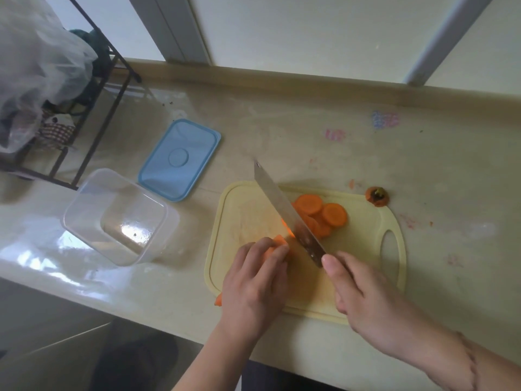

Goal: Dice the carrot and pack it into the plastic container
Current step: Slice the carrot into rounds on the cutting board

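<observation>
On the pale yellow cutting board (363, 238) my left hand (255, 283) grips the remaining carrot (277, 242), whose thin end pokes out below the hand past the board's near edge. My right hand (363, 294) grips the handle of a broad steel knife (284, 210), its blade slanting across the board right beside the carrot's cut face. Several round carrot slices (318, 214) lie piled on the far side of the blade. The clear plastic container (118, 215) stands open on the counter to the left of the board, with no carrot in it.
A blue lid (180, 159) lies flat behind the container. The cut-off carrot top (377, 196) rests on the counter past the board's far right corner. A black wire rack (84, 108) with plastic bags stands at the far left. The counter's front edge runs just below the board.
</observation>
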Motion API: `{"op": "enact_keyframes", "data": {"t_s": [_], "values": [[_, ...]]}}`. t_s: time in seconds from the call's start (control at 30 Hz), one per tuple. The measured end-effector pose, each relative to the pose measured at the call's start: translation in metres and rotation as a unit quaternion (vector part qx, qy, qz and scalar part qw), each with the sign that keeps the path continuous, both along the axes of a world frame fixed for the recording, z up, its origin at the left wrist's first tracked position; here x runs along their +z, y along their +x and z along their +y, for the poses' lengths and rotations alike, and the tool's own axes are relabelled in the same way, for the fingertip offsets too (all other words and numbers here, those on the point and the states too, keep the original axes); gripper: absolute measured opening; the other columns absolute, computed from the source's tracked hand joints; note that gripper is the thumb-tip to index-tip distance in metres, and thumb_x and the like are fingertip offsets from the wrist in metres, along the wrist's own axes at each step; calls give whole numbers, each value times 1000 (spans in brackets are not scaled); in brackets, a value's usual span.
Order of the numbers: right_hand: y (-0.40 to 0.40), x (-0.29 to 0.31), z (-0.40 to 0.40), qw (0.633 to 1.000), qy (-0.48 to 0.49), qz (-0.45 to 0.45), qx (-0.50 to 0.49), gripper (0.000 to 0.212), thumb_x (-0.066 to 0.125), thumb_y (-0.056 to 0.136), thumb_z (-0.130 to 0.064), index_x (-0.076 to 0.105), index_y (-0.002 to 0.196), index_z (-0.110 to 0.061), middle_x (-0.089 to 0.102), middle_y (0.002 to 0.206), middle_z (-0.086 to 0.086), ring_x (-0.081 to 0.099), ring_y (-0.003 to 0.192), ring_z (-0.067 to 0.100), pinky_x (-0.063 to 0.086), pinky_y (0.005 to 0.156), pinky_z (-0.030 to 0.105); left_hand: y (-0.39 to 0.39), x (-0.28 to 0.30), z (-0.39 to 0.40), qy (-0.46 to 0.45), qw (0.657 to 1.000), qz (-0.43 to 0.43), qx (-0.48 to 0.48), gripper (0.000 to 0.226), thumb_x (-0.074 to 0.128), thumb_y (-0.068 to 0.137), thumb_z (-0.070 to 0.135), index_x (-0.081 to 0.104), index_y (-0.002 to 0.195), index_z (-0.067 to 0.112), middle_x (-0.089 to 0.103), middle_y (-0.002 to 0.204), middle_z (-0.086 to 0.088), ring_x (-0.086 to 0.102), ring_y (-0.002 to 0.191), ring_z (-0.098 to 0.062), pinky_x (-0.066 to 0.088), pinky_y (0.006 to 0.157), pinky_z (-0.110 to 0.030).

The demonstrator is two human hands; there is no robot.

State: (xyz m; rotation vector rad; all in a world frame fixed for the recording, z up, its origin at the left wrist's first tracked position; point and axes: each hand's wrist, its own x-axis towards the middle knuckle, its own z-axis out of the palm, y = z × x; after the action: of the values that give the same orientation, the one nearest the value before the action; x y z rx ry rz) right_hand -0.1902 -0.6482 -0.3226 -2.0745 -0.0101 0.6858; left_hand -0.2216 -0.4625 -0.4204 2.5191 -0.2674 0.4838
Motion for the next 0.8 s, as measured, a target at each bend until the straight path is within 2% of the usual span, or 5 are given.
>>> {"op": "enact_keyframes", "data": {"t_s": [0.2, 0.4, 0.47, 0.63, 0.8], "values": [[-15, 26, -14, 998, -25, 14, 55, 38, 20, 80, -67, 47, 88, -43, 61, 68, -15, 56, 61, 7, 41, 59, 22, 3, 1, 3, -31, 999, 19, -3, 16, 74, 89, 8, 76, 105, 4, 69, 111, -8, 64, 93, -27, 53, 85, -32], [-33, 25, -17, 995, -62, 8, 78, 82, -5, 56, -94, 46, 93, -42, 58, 87, -29, 58, 77, -1, 42, 63, 13, 5, 1, 4, -43, 999, 19, -2, 19, 76, 85, 5, 76, 104, 3, 71, 112, -8, 66, 95, -28, 53, 88, -31], [-34, 23, -17, 994, -71, -1, 88, 77, -7, 57, -93, 42, 92, -44, 58, 85, -29, 58, 75, 2, 41, 61, 15, 4, 2, 4, -44, 999, 16, -4, 19, 76, 85, 5, 77, 104, 3, 71, 111, -8, 67, 94, -28, 54, 87, -32], [-24, 14, -8, 994, -61, 10, 88, 39, 13, 82, -67, 40, 86, -39, 59, 80, -19, 55, 67, 8, 40, 62, 25, 6, 0, 6, -49, 999, 11, -4, 21, 76, 87, 5, 76, 108, 2, 72, 113, -9, 68, 95, -28, 55, 86, -35], [-14, -16, 10, 996, -51, -25, 67, 47, 15, 86, -67, 42, 89, -29, 61, 79, 0, 59, 77, 15, 46, 74, 41, 5, -1, 7, -34, 999, 3, -15, 17, 75, 90, 7, 77, 106, 3, 72, 112, -9, 68, 95, -27, 55, 86, -35]]}}
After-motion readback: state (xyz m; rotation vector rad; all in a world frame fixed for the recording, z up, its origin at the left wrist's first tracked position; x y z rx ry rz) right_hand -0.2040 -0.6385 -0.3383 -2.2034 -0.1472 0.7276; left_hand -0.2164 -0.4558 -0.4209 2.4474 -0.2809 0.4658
